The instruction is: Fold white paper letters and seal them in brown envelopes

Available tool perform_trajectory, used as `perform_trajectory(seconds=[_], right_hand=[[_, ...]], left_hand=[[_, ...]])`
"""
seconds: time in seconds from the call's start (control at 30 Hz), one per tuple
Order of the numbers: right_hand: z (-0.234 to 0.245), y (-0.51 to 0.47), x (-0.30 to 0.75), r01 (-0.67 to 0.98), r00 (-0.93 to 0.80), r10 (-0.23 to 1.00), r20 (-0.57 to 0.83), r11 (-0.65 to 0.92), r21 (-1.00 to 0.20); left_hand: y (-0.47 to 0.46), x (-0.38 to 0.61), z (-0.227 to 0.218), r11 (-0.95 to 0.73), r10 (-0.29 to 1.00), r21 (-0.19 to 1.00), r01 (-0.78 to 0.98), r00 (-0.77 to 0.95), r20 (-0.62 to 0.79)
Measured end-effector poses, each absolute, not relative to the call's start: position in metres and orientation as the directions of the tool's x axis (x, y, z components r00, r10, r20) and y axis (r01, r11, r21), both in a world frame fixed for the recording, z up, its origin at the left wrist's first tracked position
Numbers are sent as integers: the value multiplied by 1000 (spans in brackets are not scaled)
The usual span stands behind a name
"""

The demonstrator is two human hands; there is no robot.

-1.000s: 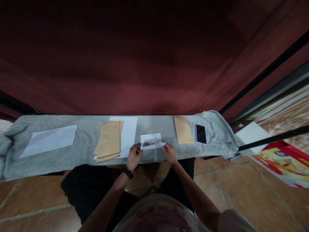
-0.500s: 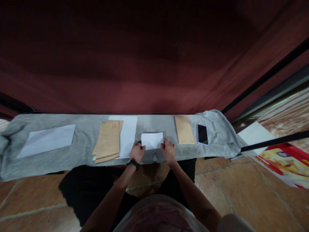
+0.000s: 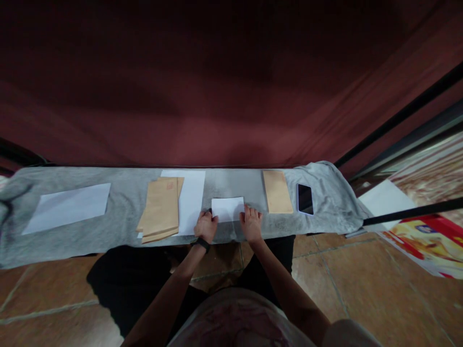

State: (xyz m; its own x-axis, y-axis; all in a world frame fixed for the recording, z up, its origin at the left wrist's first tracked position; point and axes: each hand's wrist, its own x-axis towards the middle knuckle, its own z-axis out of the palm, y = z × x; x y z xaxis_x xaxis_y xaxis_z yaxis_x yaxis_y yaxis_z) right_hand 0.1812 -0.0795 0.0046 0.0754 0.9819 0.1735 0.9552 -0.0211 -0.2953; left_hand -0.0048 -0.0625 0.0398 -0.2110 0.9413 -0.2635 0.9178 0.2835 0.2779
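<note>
Left hand (image 3: 206,226) and right hand (image 3: 251,225) on a small white paper rectangle (image 3: 228,208)

Bent fingers touch it at both sides, black wristband (image 3: 203,245) on the left arm; can't really tell if they're pinching it or just pressing. The paper's lying on a gray cloth cover (image 3: 126,193), between a loose pile of brown paper envelopes (image 3: 161,207) and a flat tan paper rectangle (image 3: 278,193), with a dark red backdrop (image 3: 217,140) behind it all.

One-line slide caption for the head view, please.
Left hand and right hand flank a small white paper on grey cloth, brown envelopes and a phone nearby.
</note>
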Motion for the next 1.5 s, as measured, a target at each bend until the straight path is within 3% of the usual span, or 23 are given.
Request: perform_trajectory(seconds=[0.1, 0.17, 0.3, 0.4, 0.57, 0.97, 1.1, 1.33, 1.5], right_hand=[[5, -80, 175, 942, 11, 976, 216, 62, -329], [4, -80, 168, 913, -90, 965, 248, 179, -367], [-3, -79, 151, 854, -220, 943, 252, 311, -417], [-9, -77, 147, 864, -220, 951, 218, 294, -410], [-14, -73, 156, 898, -218, 955, 203, 278, -342], [-7, -56, 191, 935, -122, 971, 204, 182, -305], [5, -51, 198, 931, 36, 986, 161, 26, -365], [18, -47, 179, 846, 242, 967, -74, -248, -473], [24, -43, 181, 789, 248, 963, -103, -262, -556]], left_hand=[[-64, -6, 33, 276, 952, 289, 917, -220, -212], [-67, -3, 30, 225, 974, 282, 933, -205, -99], [-66, 13, 21, -71, 992, 267, 961, 41, 117], [-62, 24, 8, -196, 981, 315, 929, 182, 72], [-58, 23, -13, -181, 983, 331, 926, 164, 78], [-63, 7, -23, -189, 974, 296, 936, 141, 175], [-64, 7, -25, -189, 973, 295, 937, 137, 188], [-62, 8, -22, -185, 976, 299, 936, 139, 168], [-70, 7, -8, -217, 973, 309, 926, 181, 142]])
